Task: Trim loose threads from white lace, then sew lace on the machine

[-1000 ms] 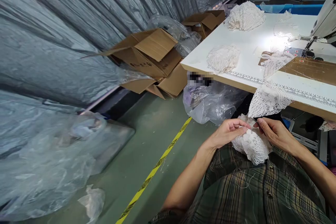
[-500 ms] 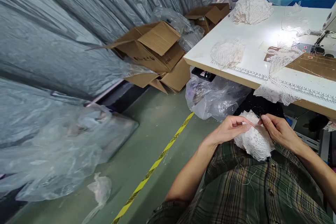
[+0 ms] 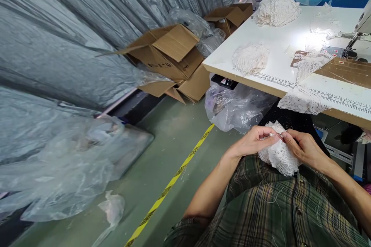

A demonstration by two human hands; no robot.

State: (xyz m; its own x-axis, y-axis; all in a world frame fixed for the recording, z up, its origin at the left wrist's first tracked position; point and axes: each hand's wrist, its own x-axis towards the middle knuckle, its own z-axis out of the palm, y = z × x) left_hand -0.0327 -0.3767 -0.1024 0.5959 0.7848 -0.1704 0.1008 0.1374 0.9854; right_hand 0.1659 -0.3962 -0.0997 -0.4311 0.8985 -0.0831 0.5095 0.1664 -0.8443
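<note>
In my lap lies a bunched piece of white lace [image 3: 279,156], over my green plaid shirt. My left hand [image 3: 253,142] pinches its upper edge with thumb and forefinger. My right hand [image 3: 303,148] pinches the same edge from the right, its fingertips almost meeting those of the left. Both hands are closed on the lace. Another strip of lace [image 3: 303,100] hangs over the front edge of the white sewing table [image 3: 278,58] just above my hands.
On the table lie two lace heaps [image 3: 276,7] [image 3: 251,58], a brown cardboard template [image 3: 346,70] and a sewing machine [image 3: 361,27] at the far right. Clear plastic bags [image 3: 234,106] sit under the table. Open cardboard boxes [image 3: 168,60] and plastic sheeting line the left; yellow tape [image 3: 171,187] crosses the floor.
The lace in my lap has come away from the strip hanging off the table edge. My fingertips have drawn closer together on the lace. The view has shifted slightly.
</note>
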